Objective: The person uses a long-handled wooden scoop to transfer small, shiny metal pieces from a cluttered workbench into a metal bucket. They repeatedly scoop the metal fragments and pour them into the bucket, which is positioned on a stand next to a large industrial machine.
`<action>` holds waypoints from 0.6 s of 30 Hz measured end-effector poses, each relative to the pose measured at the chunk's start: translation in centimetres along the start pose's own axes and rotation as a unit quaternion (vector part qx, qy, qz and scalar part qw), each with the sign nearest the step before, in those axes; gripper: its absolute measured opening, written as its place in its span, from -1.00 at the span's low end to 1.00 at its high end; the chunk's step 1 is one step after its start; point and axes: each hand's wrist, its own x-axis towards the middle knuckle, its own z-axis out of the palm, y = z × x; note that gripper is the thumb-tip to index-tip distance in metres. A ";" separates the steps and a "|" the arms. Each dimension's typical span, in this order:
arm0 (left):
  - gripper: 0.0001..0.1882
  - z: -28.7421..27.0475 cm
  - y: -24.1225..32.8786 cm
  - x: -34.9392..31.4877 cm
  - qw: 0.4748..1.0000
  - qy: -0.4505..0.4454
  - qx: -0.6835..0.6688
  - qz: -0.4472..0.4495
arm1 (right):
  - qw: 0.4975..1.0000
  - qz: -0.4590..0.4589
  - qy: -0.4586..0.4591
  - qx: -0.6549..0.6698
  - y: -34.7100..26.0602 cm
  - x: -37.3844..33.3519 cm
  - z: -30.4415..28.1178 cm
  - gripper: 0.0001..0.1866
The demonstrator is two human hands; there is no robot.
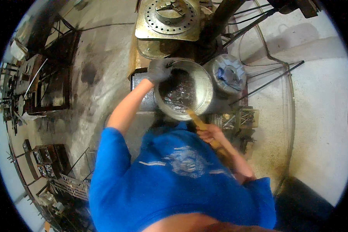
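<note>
A round metal bucket (205,86) stands tilted in front of my body, with dark contents and shiny bits inside that I cannot make out. My left hand (158,71), in a dark grey glove, is closed over the bucket's far left rim. My right hand (209,133), which looks bare, is wrapped round a flat yellowish wooden stick (196,119). The upper end of the stick meets the near rim of the bucket. Its lower part runs along my right forearm.
Beyond the bucket is a machine table with a round perforated plate and chuck (170,15). A plastic-covered drum (229,75) stands right of the bucket. A small bin of metal parts (248,118) sits nearer. Racks and a wire cart (75,185) line the left.
</note>
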 end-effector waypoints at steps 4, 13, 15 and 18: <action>-0.71 0.0 0.0 -0.2 1.000 0.003 0.000 0.012 | 0.979 -0.024 -0.118 0.163 0.7 -0.1 -0.1 -0.71; -0.77 0.3 0.4 -0.9 1.000 0.008 -0.012 -0.002 | 0.999 0.036 0.031 0.006 -1.5 0.6 1.5 -0.69; -0.77 0.0 0.8 -1.2 0.999 0.007 -0.033 0.011 | 0.996 0.002 0.070 -0.054 -0.8 0.7 1.9 -0.75; -0.76 0.2 0.4 -1.7 0.998 0.029 -0.040 0.042 | 0.991 0.014 0.093 -0.096 -1.1 0.0 -0.2 -0.82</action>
